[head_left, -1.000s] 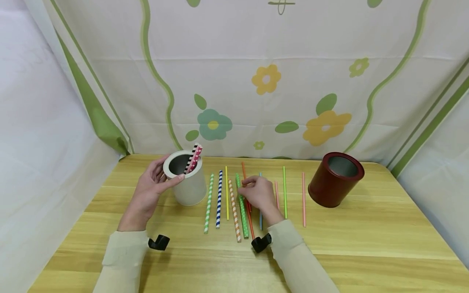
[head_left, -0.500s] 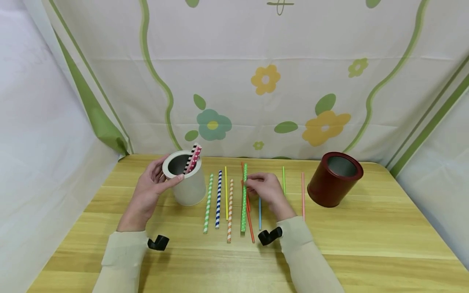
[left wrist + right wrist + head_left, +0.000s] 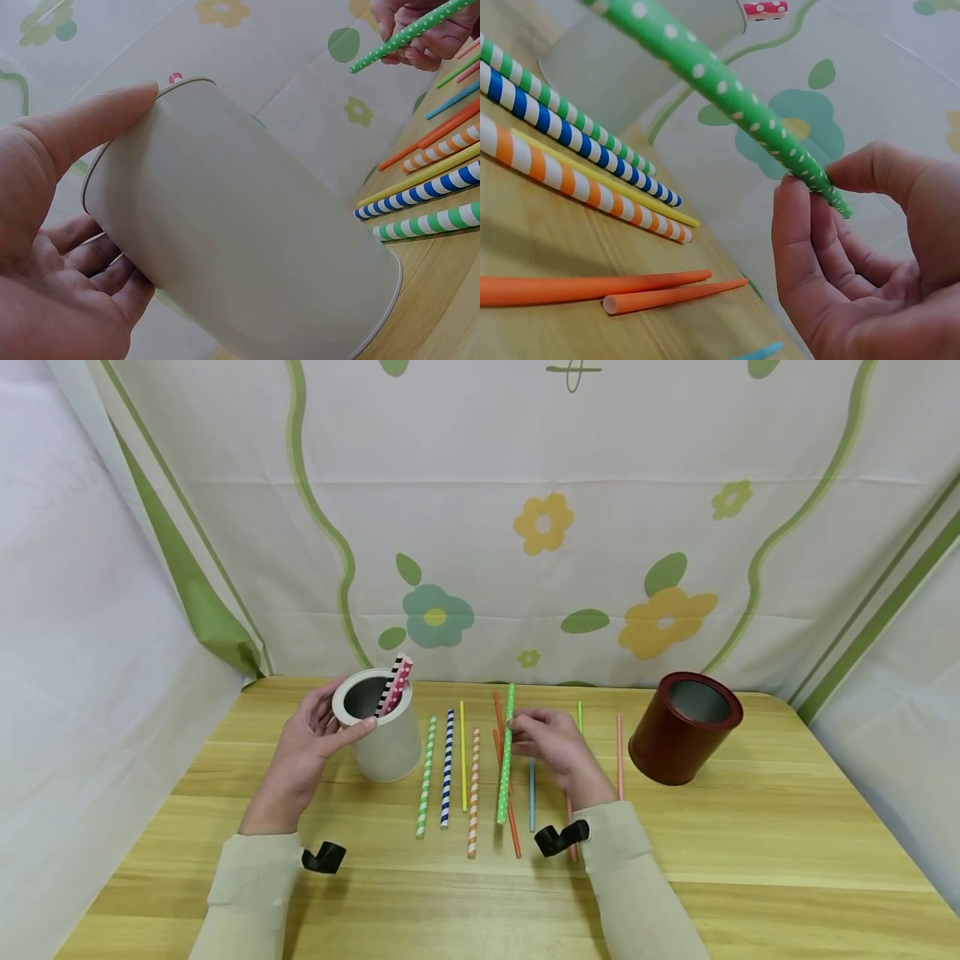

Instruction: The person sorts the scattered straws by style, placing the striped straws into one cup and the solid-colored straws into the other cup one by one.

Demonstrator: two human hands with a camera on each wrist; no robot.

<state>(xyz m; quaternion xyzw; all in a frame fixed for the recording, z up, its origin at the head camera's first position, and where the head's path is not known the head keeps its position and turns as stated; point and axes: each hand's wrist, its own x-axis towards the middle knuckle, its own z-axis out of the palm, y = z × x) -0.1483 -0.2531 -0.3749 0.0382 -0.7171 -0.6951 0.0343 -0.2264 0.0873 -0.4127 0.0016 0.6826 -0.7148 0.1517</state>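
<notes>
My right hand [image 3: 557, 745] pinches a green straw with white dots [image 3: 506, 760] between thumb and fingertips, holding it above the table. In the right wrist view this dotted straw [image 3: 727, 94] slants up to the left from the fingers. My left hand [image 3: 303, 752] holds a white can [image 3: 390, 747] on the left, its thumb lying at the rim and the other fingers on the far side. Two straws lean in that can, a black-striped straw [image 3: 390, 685] and a pink dotted straw [image 3: 401, 683]. The left wrist view shows the can's wall [image 3: 240, 217] close up.
Left of the right hand lie a green-striped straw [image 3: 426, 781], a blue-striped straw [image 3: 447, 768], a yellow straw [image 3: 463, 760] and an orange-striped straw [image 3: 473, 797]. Orange, blue [image 3: 532, 797] and pink straws [image 3: 620, 752] lie nearby. A dark red can [image 3: 675, 743] stands at right.
My right hand has lifted the green dotted straw off the table and drawn it slightly right. The orange-striped straw has shifted and lies straighter. My left hand stays on the white can.
</notes>
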